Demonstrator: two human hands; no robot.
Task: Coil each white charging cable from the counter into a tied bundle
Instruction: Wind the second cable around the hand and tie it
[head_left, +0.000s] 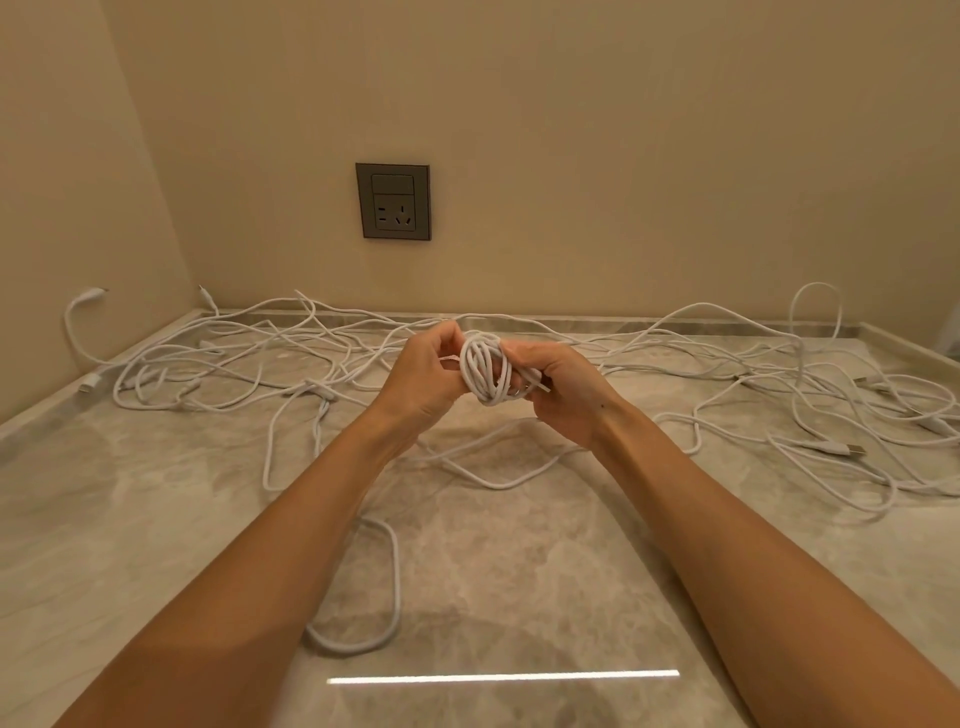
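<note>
Looking down on a table (519, 571) of glossy, veined grey-beige stone, running back to a low raised lip (649, 326) against the wall. Carrying loose white cables (317, 387) over its far half: tangling thickly at the far left, sprawling in wider loops at the far right, crossing one another in many places. Lying flat near the right edge, a plug (852, 449) with a metal tip. Curling toward the near side, one long narrow loop (396, 577). Reflecting a bright strip of light (504, 677) close to the front.
</note>
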